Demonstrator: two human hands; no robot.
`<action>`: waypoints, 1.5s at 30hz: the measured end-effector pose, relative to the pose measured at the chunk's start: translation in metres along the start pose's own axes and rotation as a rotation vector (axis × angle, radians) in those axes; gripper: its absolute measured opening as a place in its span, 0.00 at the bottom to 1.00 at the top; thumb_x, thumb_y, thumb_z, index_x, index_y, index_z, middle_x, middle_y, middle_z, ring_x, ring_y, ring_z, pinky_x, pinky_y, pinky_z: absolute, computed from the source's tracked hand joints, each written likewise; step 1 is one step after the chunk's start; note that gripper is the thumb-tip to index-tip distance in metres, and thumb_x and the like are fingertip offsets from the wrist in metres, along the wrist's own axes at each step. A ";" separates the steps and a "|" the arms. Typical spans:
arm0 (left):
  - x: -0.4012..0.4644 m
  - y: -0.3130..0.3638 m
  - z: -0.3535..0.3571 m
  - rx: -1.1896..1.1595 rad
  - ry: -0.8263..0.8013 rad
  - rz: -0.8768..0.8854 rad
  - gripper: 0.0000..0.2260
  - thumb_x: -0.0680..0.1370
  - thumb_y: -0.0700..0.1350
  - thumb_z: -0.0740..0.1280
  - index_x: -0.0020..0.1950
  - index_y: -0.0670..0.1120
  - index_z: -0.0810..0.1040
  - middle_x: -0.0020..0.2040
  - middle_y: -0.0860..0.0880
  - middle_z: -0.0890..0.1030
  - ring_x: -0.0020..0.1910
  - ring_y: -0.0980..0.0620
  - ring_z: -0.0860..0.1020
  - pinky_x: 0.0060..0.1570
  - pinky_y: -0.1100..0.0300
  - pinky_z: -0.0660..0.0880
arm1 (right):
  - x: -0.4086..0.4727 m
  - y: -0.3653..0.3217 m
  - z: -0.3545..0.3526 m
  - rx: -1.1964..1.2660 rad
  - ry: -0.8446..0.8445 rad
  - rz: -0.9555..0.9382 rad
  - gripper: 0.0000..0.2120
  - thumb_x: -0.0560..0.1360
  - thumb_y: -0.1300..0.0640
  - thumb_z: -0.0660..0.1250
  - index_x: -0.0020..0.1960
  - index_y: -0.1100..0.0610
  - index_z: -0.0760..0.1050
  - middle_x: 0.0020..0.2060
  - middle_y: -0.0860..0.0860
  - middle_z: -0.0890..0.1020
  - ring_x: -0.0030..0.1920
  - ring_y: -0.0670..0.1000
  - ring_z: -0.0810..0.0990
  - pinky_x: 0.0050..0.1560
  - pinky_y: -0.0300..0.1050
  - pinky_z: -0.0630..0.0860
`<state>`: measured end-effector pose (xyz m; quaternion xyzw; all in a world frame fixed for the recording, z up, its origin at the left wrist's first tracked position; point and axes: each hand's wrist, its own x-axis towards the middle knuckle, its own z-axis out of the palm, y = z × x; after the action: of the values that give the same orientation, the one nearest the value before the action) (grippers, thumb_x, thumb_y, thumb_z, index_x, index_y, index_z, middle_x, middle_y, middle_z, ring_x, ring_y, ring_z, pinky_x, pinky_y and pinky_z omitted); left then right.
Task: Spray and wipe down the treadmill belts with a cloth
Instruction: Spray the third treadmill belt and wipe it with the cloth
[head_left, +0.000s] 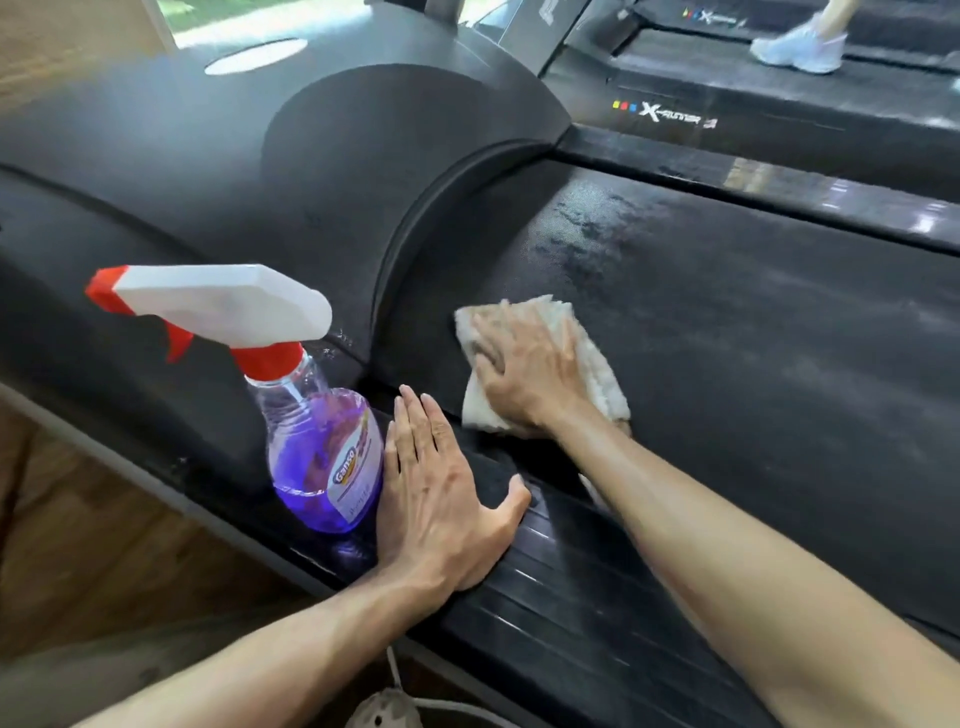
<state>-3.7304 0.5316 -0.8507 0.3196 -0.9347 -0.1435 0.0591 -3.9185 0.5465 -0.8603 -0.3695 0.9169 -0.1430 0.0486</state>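
From the head view, the right hand (524, 374) lies flat with fingers spread on a crumpled off-white cloth (582, 358), pressing it onto the black textured treadmill belt (753, 338) at the centre of the frame, close to the curved black motor cover (363, 182). The left hand (441, 493) rests flat and relaxed on the ribbed black side rail (571, 597) at lower centre, gripping nothing, its little-finger edge just beside the clear spray bottle of purple cleaner with a white-and-red trigger head (322, 457), which stands upright on that rail.

A damp, glistening patch (597, 223) sits on the belt above and slightly right of the cloth, and the belt's long axis runs away toward the right edge of the frame. I would judge the wiping is under way: the right hand is the nearer one, and its next stroke should carry the cloth up-frame into that patch and then rightward along the belt.

A second treadmill (779, 119) with someone's pale trainer (800, 47) shows at upper right.
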 end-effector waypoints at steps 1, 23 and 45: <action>-0.001 -0.001 0.000 -0.006 0.007 0.004 0.54 0.67 0.73 0.43 0.81 0.37 0.35 0.81 0.38 0.33 0.81 0.45 0.33 0.79 0.53 0.35 | -0.015 0.002 -0.001 0.002 0.001 -0.060 0.28 0.82 0.40 0.54 0.81 0.40 0.60 0.84 0.45 0.54 0.83 0.50 0.48 0.79 0.61 0.34; -0.002 -0.003 0.005 -0.079 0.102 0.040 0.53 0.71 0.71 0.52 0.81 0.37 0.37 0.82 0.38 0.36 0.82 0.44 0.38 0.77 0.55 0.33 | -0.013 0.057 -0.017 -0.065 -0.091 -0.075 0.30 0.79 0.34 0.47 0.81 0.34 0.56 0.83 0.40 0.52 0.83 0.47 0.47 0.80 0.57 0.35; -0.001 -0.003 0.010 -0.050 0.145 0.018 0.55 0.69 0.70 0.55 0.81 0.35 0.39 0.81 0.36 0.37 0.82 0.42 0.40 0.81 0.49 0.47 | 0.064 -0.025 -0.004 -0.056 -0.108 -0.211 0.23 0.84 0.47 0.55 0.78 0.38 0.65 0.82 0.44 0.58 0.81 0.51 0.54 0.80 0.63 0.43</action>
<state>-3.7301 0.5323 -0.8606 0.3192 -0.9270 -0.1430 0.1358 -3.9487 0.4864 -0.8482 -0.4722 0.8727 -0.1013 0.0724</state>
